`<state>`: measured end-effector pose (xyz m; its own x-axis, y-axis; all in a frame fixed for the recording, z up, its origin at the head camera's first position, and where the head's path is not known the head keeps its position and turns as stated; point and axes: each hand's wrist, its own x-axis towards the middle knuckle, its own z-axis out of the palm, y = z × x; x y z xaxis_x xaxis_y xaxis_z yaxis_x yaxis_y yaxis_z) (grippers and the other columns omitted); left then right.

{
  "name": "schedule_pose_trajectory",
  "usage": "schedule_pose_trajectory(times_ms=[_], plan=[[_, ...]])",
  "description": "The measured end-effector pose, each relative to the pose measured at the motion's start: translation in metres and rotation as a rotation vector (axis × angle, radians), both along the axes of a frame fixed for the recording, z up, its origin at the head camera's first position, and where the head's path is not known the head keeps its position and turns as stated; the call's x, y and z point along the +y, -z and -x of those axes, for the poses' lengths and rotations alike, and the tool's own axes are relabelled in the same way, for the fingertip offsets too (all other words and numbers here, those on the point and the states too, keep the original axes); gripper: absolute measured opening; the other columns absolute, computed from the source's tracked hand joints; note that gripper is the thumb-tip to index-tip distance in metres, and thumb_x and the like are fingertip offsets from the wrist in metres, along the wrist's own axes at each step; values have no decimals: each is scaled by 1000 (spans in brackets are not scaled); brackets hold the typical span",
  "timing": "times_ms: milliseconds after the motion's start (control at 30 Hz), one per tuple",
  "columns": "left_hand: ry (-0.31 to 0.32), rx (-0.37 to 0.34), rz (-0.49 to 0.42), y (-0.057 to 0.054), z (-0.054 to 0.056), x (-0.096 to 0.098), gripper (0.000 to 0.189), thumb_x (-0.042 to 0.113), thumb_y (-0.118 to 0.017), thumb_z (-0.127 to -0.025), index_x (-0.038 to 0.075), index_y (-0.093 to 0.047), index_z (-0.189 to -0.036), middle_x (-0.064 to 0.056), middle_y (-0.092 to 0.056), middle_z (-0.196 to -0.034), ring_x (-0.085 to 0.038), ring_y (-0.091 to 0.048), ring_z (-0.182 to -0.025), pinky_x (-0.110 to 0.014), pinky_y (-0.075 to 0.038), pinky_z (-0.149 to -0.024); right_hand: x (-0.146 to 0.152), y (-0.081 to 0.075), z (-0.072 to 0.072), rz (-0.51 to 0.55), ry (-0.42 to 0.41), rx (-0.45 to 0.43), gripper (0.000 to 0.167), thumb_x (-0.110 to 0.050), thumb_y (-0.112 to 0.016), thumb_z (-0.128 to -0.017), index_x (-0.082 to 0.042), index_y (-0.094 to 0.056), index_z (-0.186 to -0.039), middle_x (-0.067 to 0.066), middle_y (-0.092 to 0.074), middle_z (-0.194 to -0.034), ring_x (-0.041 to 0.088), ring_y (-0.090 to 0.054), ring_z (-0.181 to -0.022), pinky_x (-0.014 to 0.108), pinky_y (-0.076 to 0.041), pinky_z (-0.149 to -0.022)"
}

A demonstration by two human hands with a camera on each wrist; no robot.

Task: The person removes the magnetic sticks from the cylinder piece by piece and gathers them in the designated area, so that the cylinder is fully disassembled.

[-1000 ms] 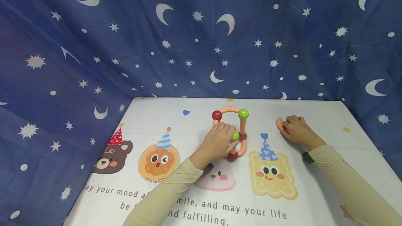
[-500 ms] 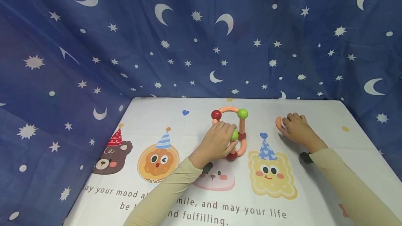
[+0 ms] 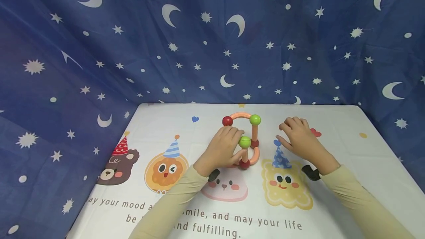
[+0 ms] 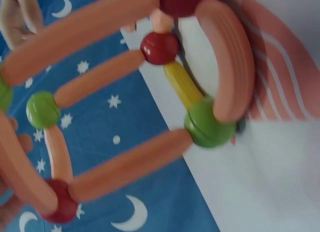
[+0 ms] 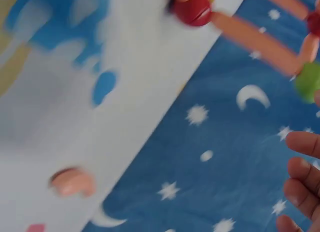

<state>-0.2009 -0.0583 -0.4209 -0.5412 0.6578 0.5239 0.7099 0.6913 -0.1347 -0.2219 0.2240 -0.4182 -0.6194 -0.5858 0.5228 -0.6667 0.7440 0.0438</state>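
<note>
A box-like toy frame (image 3: pixel 254 132) of orange rods and curved pieces, joined by red and green balls, stands on the table. My left hand (image 3: pixel 221 146) grips its left side, fingers curled round an orange rod. In the left wrist view the frame's long rod (image 4: pixel 130 167) and a short yellow rod (image 4: pixel 182 84) show close up. My right hand (image 3: pixel 300 137) hovers to the right of the frame, fingers loosely bent and apart, holding nothing. A loose curved orange piece (image 5: pixel 74 183) lies on the table in the right wrist view; the right hand hides it in the head view.
The white tablecloth (image 3: pixel 166 121) carries printed cartoon faces, party hats and lettering. A blue curtain (image 3: pixel 199 47) with moons and stars hangs behind the table and along its sides.
My right hand has left the loose curved orange piece and moved left toward the frame, its fingers spreading. My left hand keeps hold of the frame, with its thumb and fingers shifted slightly left.
</note>
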Motion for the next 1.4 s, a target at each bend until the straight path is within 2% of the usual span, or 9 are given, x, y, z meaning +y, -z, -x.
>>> schedule_pose_trajectory(times_ms=[133,233,300,333,400,500,667,1067,1400], plan=[[32,34,34,-2,3,-11,43,37,-61,-80,7,-60,-110,-4,-60,-100,-19,-53,-97,-32,-43,-92,-20,-7,-7,13,-83,10,26,-27,-64,-84,-2,-59,-92,11,-51,-88,28,-46,-84,49,-36,-78],[56,57,41,-4,6,-18,39,30,-64,-76,8,-61,-107,-4,-59,-100,-19,-53,-98,-31,-43,-92,-34,-9,-13,29,-145,26,41,-40,-42,-96,-3,-59,-96,11,-53,-91,28,-47,-87,48,-37,-80],[66,68,31,-4,7,-22,34,25,-67,-74,9,-62,-104,-4,-58,-99,-19,-53,-97,-31,-43,-92,-43,-10,-16,39,-183,32,52,-47,-29,-98,-4,-59,-98,11,-53,-92,28,-48,-88,47,-38,-81],[69,75,26,-4,8,-23,32,23,-68,-74,9,-62,-103,-4,-58,-99,-19,-53,-97,-30,-43,-92,-47,-10,-17,40,-198,31,53,-47,-29,-98,-4,-59,-100,10,-53,-93,28,-48,-89,47,-38,-81],[72,92,17,-5,9,-25,27,18,-69,-75,9,-63,-100,-4,-59,-98,-19,-54,-96,-30,-44,-91,-54,-10,-18,40,-221,24,48,-47,-34,-97,-5,-58,-101,9,-54,-95,27,-49,-92,46,-38,-84],[66,122,15,-5,12,-26,20,15,-70,-77,10,-64,-95,-4,-60,-96,-19,-56,-95,-29,-45,-90,-63,-8,-18,42,-246,10,37,-39,-56,-90,-6,-57,-106,8,-54,-99,26,-48,-94,45,-37,-85],[53,142,23,-4,15,-27,13,10,-68,-80,11,-65,-93,-4,-61,-95,-19,-57,-95,-29,-45,-92,-75,-7,-17,47,-265,26,49,-30,-77,-72,-5,-58,-110,9,-54,-100,27,-49,-95,44,-37,-84],[76,150,-2,-2,14,-26,9,17,-71,-82,13,-64,-84,-2,-59,-91,-18,-56,-89,-29,-46,-89,-81,-8,-18,65,-292,-5,36,-26,-74,-74,-8,-59,-102,4,-52,-94,24,-48,-96,42,-37,-85],[93,156,-16,-3,13,-27,13,15,-74,-79,12,-66,-89,-3,-60,-92,-18,-57,-87,-28,-47,-89,-75,-7,-19,88,-324,-4,35,-28,-70,-78,-7,-61,-104,3,-53,-93,23,-48,-94,41,-38,-84]])
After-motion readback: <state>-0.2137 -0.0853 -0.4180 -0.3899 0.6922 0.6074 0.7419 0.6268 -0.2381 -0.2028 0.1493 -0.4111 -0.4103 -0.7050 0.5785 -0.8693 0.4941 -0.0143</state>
